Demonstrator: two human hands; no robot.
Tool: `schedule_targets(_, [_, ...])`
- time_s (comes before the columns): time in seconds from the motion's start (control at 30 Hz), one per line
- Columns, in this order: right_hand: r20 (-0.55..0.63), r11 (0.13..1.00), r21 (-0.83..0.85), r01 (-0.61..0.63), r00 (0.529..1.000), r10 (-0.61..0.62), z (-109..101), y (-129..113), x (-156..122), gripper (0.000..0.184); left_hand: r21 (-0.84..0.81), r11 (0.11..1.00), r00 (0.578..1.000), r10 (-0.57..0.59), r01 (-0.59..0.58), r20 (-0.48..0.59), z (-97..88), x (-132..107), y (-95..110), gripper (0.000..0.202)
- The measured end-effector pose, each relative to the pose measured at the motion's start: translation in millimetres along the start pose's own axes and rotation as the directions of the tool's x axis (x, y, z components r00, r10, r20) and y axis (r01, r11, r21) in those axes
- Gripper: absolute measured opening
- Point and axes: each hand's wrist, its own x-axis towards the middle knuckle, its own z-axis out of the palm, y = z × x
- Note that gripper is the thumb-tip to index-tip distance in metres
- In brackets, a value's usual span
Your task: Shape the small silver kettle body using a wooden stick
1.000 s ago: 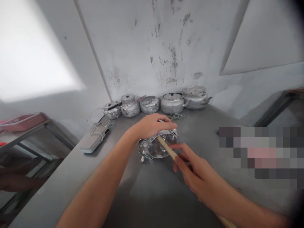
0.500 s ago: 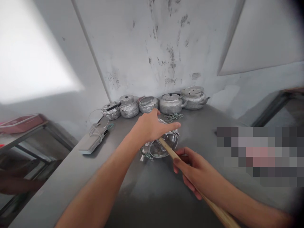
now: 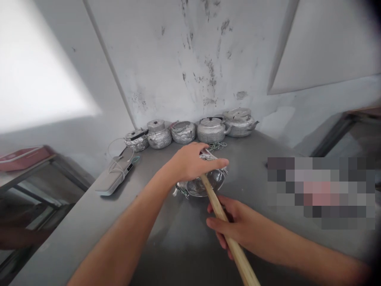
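A small silver metal kettle (image 3: 218, 183) lies tilted on the grey table, its wide round mouth facing me. Over its upper side my left hand (image 3: 196, 161) is curled, thumb stretched to the right, fingertips partly hidden. My right hand (image 3: 228, 226) is wrapped round a long wooden stick (image 3: 218, 208), which slants up from the bottom edge. The stick's far end is at the kettle's mouth, just under my left hand; its tip is hidden. Patterned cord (image 3: 183, 190) hangs at the kettle's left side, and more cord (image 3: 218, 146) lies behind it.
Several silver kettles (image 3: 211, 131) stand in a row along the stained wall. A grey power bank (image 3: 111, 178) with a white cable lies at the left edge of the table (image 3: 98, 234). A pink tray (image 3: 25, 158) rests on a rack at left. A patch at right is pixelated.
My right hand and the stick have swung left, so the stick stands steeper in view. My left hand has come slightly lower over the kettle. The whole view has shifted a little.
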Motion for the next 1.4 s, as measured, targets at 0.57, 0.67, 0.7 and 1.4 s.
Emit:
schedule_targets(0.57, [-0.071, 0.983, -0.175, 0.061, 0.995, -0.074, -7.4, -2.1, -5.3, 0.025, -0.017, 0.998, 0.998, 0.063, -0.062, 0.026, 0.5, 2.9, -4.9, 0.088])
schedule_targets(0.67, [-0.063, 0.983, -0.17, 0.066, 0.995, -0.077, -5.9, -1.9, -5.2, 0.024, -0.012, 0.998, 0.997, 0.067, -0.067, 0.025, 0.1, 4.4, -6.3, 0.087])
schedule_targets(0.7, [-0.066, 0.984, -0.166, 0.058, 0.995, -0.07, -5.7, -1.9, -5.4, 0.025, -0.011, 0.998, 0.997, 0.067, -0.066, 0.025, 0.0, 4.8, -6.7, 0.087])
schedule_targets(1.4, [-0.111, 0.983, -0.154, 0.1, 0.987, -0.118, -5.5, -5.5, -3.8, 0.014, 0.067, 0.998, 0.999, 0.004, -0.007, 0.041, 1.9, 3.9, -5.8, 0.109])
